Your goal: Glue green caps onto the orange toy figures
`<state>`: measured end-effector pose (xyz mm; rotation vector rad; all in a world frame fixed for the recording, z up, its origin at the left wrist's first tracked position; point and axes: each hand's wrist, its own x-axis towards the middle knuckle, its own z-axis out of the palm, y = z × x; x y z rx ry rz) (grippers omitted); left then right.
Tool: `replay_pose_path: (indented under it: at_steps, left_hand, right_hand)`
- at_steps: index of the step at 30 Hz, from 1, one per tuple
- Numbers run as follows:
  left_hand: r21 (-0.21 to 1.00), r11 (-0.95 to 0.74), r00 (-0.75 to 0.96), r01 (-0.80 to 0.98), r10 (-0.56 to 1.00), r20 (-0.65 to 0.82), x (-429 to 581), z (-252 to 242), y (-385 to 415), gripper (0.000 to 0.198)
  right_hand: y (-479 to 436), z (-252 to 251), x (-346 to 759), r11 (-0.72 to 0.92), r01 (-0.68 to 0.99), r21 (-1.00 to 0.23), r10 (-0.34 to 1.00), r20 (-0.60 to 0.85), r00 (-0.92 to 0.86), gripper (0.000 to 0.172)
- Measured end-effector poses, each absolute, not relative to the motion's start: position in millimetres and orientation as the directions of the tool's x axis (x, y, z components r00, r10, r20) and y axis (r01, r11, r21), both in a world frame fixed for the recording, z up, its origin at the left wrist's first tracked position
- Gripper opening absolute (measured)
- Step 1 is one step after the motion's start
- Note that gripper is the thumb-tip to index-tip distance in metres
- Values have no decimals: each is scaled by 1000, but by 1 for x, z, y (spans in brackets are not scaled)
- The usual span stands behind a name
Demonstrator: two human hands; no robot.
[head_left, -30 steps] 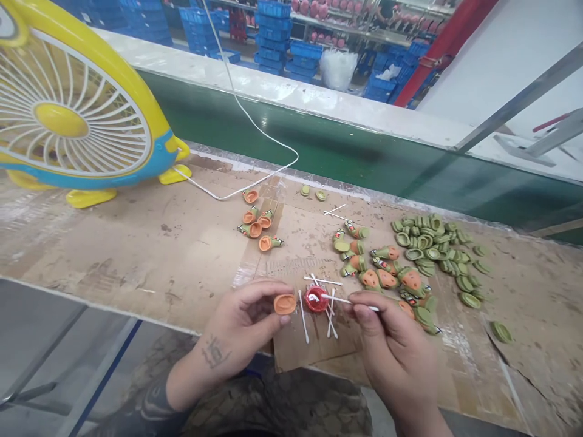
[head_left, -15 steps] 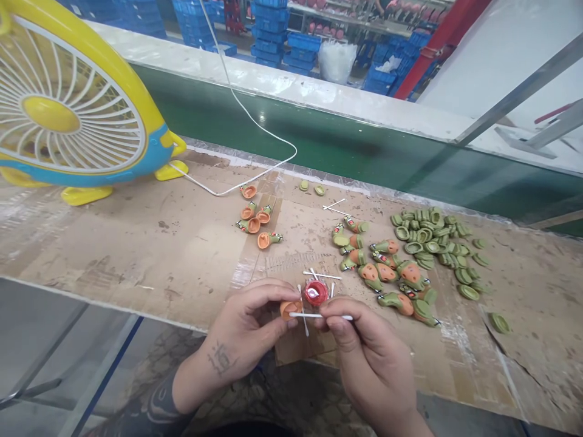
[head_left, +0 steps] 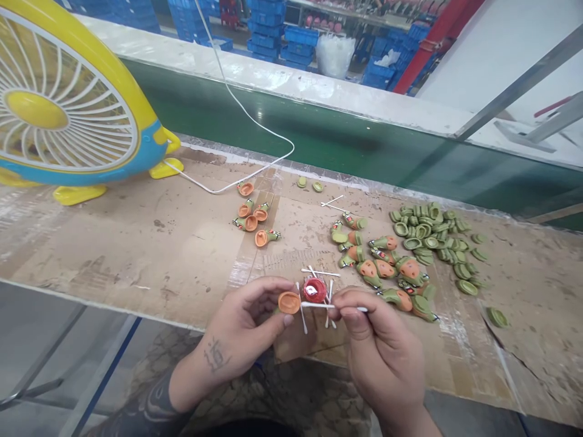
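My left hand [head_left: 248, 328] is closed on a small toy figure [head_left: 289, 302], whose hollow orange underside faces up; the rest of it is hidden by the fingers. Between thumb and fingers, my right hand [head_left: 376, 340] pinches a white cotton swab [head_left: 317, 305], its left tip just right of the orange opening, apart from it. Behind the swab sits a small round pot of glossy red liquid [head_left: 314, 290]. Several loose swabs lie around this pot, one of them a cotton swab [head_left: 320, 273] at its far side.
Finished-looking orange-and-green figures [head_left: 384, 269] lie right of the pot, beside a heap of green oval caps [head_left: 428, 227]. Several hollow orange figures [head_left: 250, 223] lie farther left. A yellow fan [head_left: 82, 97] stands at left, its white cable [head_left: 255, 124] crossing the cardboard [head_left: 191, 237].
The swab has moved right, out of the orange opening, along with my right hand. The figure in my left hand is now turned so its hollow faces up more fully.
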<state>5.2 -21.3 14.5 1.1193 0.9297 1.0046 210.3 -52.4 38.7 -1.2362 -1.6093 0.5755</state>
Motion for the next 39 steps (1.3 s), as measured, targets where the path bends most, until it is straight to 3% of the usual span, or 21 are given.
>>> replay_pose_path:
  at_steps: [5, 13, 16, 19, 24, 30, 35, 39]
  left_hand:
    - [965, 188, 286, -183, 949, -131, 2, 10, -21, 28]
    - [974, 116, 287, -197, 956, -55, 3, 8, -19, 31]
    - [979, 110, 292, -173, 955, -55, 3, 8, -20, 32]
    - [982, 108, 305, -154, 951, -57, 3, 10, -20, 30]
    - [990, 88, 331, -113, 943, -46, 4, 13, -21, 34]
    - [991, 94, 337, -93, 940, -58, 4, 15, -22, 35]
    - [991, 109, 345, -76, 936, -76, 2, 14, -22, 33]
    - [1000, 17, 311, 1, 950, -17, 0, 14, -20, 36]
  right_hand:
    - [-38, 29, 220, 338, 664, -667, 916, 394, -70, 16]
    - [-31, 24, 222, 351, 661, -663, 931, 322, -172, 18]
    - [-37, 28, 224, 318, 602, -732, 938, 337, -86, 17]
    - [-48, 31, 223, 273, 429, -861, 950, 311, 19, 14]
    - [-58, 30, 215, 283, 257, -924, 957, 289, -15, 14]
    - [-53, 33, 210, 316, 358, -879, 948, 309, -79, 16]
    - [-50, 35, 214, 348, 384, -856, 930, 365, -28, 16]
    - [-40, 34, 222, 314, 570, -760, 931, 363, -29, 16]
